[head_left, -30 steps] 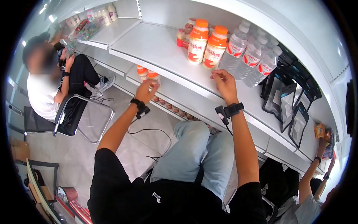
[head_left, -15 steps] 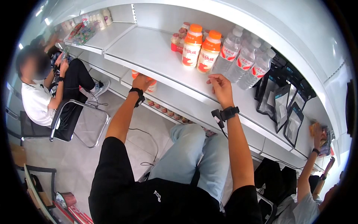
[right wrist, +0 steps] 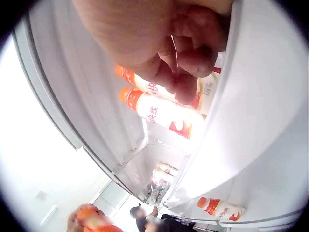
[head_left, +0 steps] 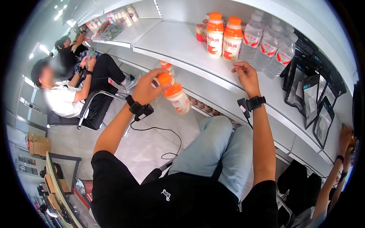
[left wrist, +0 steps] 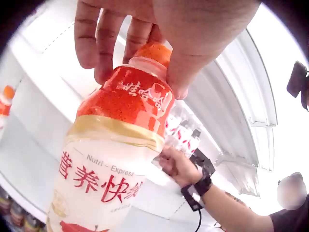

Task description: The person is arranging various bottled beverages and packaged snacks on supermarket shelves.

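Observation:
In the head view my left hand (head_left: 149, 87) grips a milk drink bottle (head_left: 178, 100) by its orange cap and neck. The bottle hangs tilted in front of the lower shelf (head_left: 194, 97). Its white body and red lettering fill much of the left wrist view, thumb on one side of the neck and fingers on the other. A similar bottle (head_left: 167, 67) stands behind it on the lower shelf. My right hand (head_left: 247, 79) is at the front edge of the upper shelf (head_left: 178, 47), fingers loosely curled and holding nothing, close to two upright orange-capped bottles (head_left: 231, 41).
Clear water bottles (head_left: 268, 47) and black pouches (head_left: 315, 98) stand right of the orange-capped bottles. Small red-packed bottles (head_left: 200, 32) sit behind them. A seated person (head_left: 64, 95) is at left; another person's arms (head_left: 334, 174) reach in at right. A cable (head_left: 178, 140) trails over the floor.
My left hand reached into the lower shelf, took hold of a bottle there and brought it out toward me. The right hand stays by the upper shelf's edge. The head view has shifted.

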The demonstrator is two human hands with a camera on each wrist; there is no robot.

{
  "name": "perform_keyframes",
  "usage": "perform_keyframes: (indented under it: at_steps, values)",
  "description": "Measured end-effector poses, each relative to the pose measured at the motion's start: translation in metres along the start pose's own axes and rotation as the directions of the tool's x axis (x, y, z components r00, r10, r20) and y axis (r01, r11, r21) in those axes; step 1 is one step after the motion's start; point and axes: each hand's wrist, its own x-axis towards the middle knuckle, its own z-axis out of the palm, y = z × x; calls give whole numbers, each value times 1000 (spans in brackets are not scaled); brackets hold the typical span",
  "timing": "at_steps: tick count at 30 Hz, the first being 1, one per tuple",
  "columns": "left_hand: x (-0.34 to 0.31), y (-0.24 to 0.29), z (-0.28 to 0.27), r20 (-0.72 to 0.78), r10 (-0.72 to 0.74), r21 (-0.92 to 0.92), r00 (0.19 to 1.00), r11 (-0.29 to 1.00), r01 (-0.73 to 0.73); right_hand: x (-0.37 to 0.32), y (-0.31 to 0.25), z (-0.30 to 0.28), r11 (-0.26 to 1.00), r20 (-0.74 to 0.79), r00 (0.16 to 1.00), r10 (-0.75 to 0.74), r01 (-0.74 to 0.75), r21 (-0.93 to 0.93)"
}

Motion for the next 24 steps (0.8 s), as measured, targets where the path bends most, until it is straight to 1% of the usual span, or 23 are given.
perform_keyframes:
  at_steps: [1, 5, 7, 8, 10, 11, 12, 13, 15, 16, 19, 20, 21, 23, 24]
  values:
    - [12, 9, -10, -9, 13, 15, 1000, 1000, -12, -1, 1, 0, 999, -7, 999, -33, 33, 3]
    - [71, 37, -36, -153, 39, 68, 988, 997, -29, -3, 6, 2, 992, -40, 993, -115, 113, -47]
    - [106, 36, -38, -190, 46, 28, 981, 999, -42, -2, 11, 3, 991, -42, 991, -127, 125, -55]
    - [121, 34, -36, -213, 49, 5, 976, 999, -49, -3, 11, 3, 990, -38, 991, -129, 126, -62]
    - [148, 29, -29, -229, 76, 31, 970, 997, -71, -5, 8, 3, 988, -32, 990, -137, 134, -81]
    - [162, 21, -24, -235, 89, 43, 968, 996, -81, -6, 6, 1, 986, -30, 993, -113, 108, -123]
    - [179, -2, -14, -250, 106, 25, 963, 994, -103, -7, 6, 0, 983, -28, 996, -89, 83, -163]
    - [189, -1, -7, -269, 97, 18, 958, 995, -96, -7, 5, -1, 977, -27, 997, -67, 60, -204]
    - [201, -2, 7, -310, 68, -2, 948, 997, -72, -9, 3, 2, 978, -55, 989, -138, 128, -167]
    - [206, -2, 11, -299, 31, -12, 954, 999, -36, -8, 1, 2, 976, -65, 983, -170, 159, -150]
    - [208, -10, 29, -351, 29, -180, 936, 979, -98, -9, -4, 1, 977, -40, 989, -144, 136, -165]
    - [207, -16, 28, -246, -16, -205, 969, 978, -36, -8, -2, 1, 979, -50, 989, -136, 127, -161]
    - [201, -27, 33, -175, -8, -260, 984, 965, -38, -9, -3, 1, 981, -46, 991, -122, 114, -158]
    - [182, -55, 50, -32, 21, -361, 999, 932, -31, -9, -8, 0, 985, -41, 995, -96, 89, -148]
    - [173, -67, 54, 21, -2, -395, 1000, 919, 10, -8, -5, 0, 982, -36, 992, -120, 114, -149]
